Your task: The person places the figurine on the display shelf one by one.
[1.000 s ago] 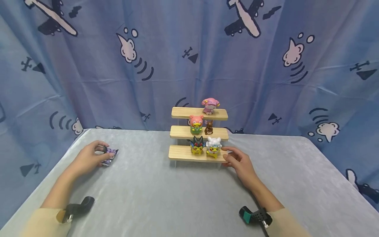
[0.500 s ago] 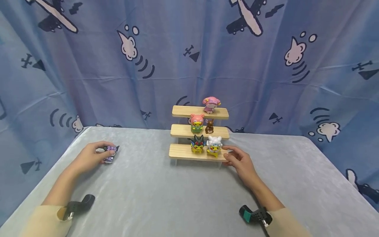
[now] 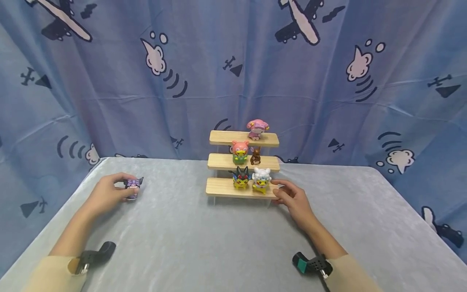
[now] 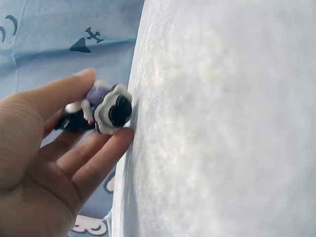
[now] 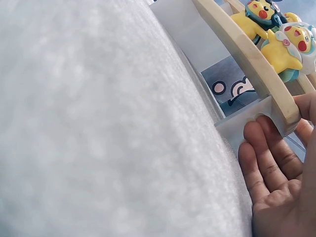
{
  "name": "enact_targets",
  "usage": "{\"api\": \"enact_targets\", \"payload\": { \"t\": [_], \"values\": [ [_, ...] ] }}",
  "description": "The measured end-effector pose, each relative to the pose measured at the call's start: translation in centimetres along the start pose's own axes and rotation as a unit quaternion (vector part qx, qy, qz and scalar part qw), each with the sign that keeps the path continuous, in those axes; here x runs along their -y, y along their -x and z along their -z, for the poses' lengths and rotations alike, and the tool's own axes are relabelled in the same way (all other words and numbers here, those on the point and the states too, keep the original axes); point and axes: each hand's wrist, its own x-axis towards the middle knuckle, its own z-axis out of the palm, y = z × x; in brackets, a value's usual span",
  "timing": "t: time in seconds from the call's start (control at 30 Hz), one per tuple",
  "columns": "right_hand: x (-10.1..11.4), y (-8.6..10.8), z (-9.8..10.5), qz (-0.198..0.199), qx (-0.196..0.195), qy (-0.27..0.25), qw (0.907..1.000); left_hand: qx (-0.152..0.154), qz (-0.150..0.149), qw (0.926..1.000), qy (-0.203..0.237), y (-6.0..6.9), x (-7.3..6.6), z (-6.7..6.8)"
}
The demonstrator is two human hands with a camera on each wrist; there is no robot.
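Observation:
My left hand point(image 3: 103, 196) pinches a purple and black figurine point(image 3: 132, 185) between thumb and fingers at the table's left side. In the left wrist view the figurine's white scalloped hem and dark underside point(image 4: 118, 111) face the camera, close to the tabletop. My right hand point(image 3: 296, 202) grips the right end of the lowest board of a three-tier wooden display stand point(image 3: 220, 186). Seen from the right wrist, its fingers point(image 5: 269, 153) reach under the board by the clear support. Nearest this hand stands a yellow figurine with a white hood point(image 3: 261, 180).
Beside the white-hooded figurine is a yellow one with a black hood point(image 3: 241, 178). The middle board bears a pink-hooded figurine point(image 3: 240, 152) and a small brown animal figurine point(image 3: 255, 155). A pink figurine point(image 3: 257, 129) tops the stand. Behind the grey-white table point(image 3: 182, 235) hangs a blue curtain point(image 3: 204, 61).
The figurine in my left hand has turned from a tilt to nearly upright, its bow and face now towards the head camera. My right hand has stayed on the stand.

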Motion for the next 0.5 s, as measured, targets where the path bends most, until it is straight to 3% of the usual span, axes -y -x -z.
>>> {"api": "enact_targets", "payload": {
  "t": [0.23, 0.5],
  "values": [
    [-0.1, 0.1, 0.0, -0.002, 0.001, 0.001, 1.0, -0.053, 0.013, 0.9981, -0.029, -0.1, -0.3, 0.3],
    [0.0, 0.0, 0.1, -0.005, -0.002, 0.003, 1.0, -0.05, 0.022, 0.9984, -0.014, -0.4, -1.6, 0.2]
  ]
}}
